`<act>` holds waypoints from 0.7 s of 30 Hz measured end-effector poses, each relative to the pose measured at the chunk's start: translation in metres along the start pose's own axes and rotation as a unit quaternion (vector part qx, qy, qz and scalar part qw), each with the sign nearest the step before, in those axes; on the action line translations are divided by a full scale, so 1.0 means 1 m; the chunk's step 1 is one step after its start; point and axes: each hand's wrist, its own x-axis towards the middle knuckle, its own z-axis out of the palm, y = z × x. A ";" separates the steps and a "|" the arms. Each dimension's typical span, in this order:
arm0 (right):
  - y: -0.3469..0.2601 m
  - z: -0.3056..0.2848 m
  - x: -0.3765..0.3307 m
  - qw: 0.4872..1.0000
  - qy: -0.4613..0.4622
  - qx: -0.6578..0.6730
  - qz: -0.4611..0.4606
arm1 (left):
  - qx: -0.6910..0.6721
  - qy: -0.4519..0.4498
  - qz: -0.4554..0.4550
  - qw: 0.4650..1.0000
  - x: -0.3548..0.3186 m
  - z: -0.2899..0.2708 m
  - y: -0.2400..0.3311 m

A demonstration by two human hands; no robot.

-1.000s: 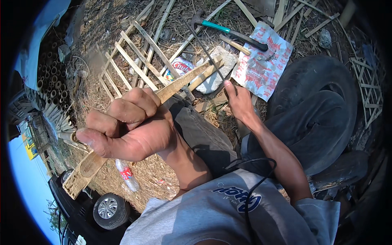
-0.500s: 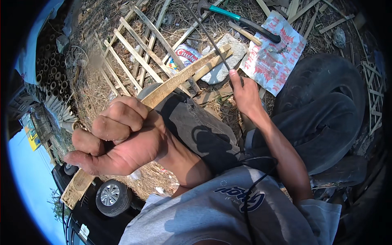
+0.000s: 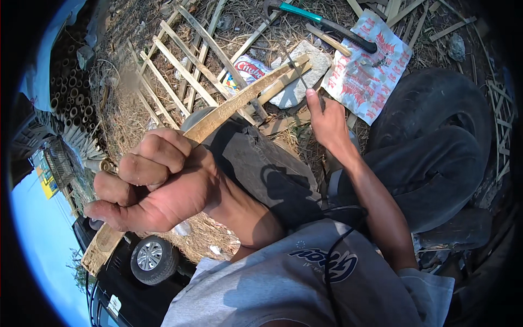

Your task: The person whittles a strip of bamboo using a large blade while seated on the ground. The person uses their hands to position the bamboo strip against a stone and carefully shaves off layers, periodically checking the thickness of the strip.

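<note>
My left hand (image 3: 155, 177) is closed around a long, flat bamboo strip (image 3: 234, 108). The strip slants from the lower left, past my fist, up to a pale stone (image 3: 313, 73). My right hand (image 3: 331, 124) is wrapped around the handle of a long, thin-bladed knife (image 3: 284, 50), its thumb pointing along the blade. That dark blade shows nearly edge-on and crosses the strip's far end; whether it touches or cuts in, I cannot tell. A second bamboo piece (image 3: 279, 86) lies beside the strip's far end. Most of the handle is hidden in my fist.
A hammer (image 3: 327, 24) with a green and black handle lies partly on a red-and-white printed sheet (image 3: 368, 82), near a short wooden stick (image 3: 328, 39). A lattice of bamboo slats (image 3: 182, 68) and a colourful packet (image 3: 248, 71) lie on the left. A tyre (image 3: 430, 103) stands at right.
The knife blade has changed its slant slightly over the bamboo strip's far end. Both hands keep their grips, and the whole view has shifted a little.
</note>
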 end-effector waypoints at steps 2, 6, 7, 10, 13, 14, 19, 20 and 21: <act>-0.009 -0.003 0.007 0.998 -0.028 -0.025 0.044 | 0.031 0.014 -0.007 0.999 0.010 -0.008 0.002; -0.005 0.004 -0.002 0.993 0.058 0.012 -0.098 | 0.022 0.019 -0.001 1.000 0.007 0.005 0.000; -0.011 -0.001 0.002 1.000 0.020 0.008 -0.016 | 0.049 0.030 0.007 0.998 0.008 0.003 0.000; -0.013 -0.004 0.004 0.995 -0.023 -0.009 0.098 | 0.090 0.051 0.005 0.995 0.006 -0.006 -0.003; -0.016 0.011 -0.019 0.995 0.043 0.010 -0.087 | 0.053 0.046 -0.004 0.998 0.005 0.003 0.010; -0.011 0.008 -0.014 0.996 0.043 0.009 -0.083 | 0.054 0.046 -0.009 0.997 0.006 0.000 0.007; -0.014 0.008 -0.011 1.000 -0.005 0.001 0.027 | 0.113 0.042 0.011 0.993 0.013 -0.007 -0.002; -0.013 0.012 -0.014 0.999 0.026 -0.006 -0.045 | 0.125 0.051 0.014 0.991 0.015 -0.004 -0.001; -0.009 0.009 -0.012 0.998 0.005 -0.027 -0.052 | 0.114 0.063 0.004 0.991 0.015 0.001 0.001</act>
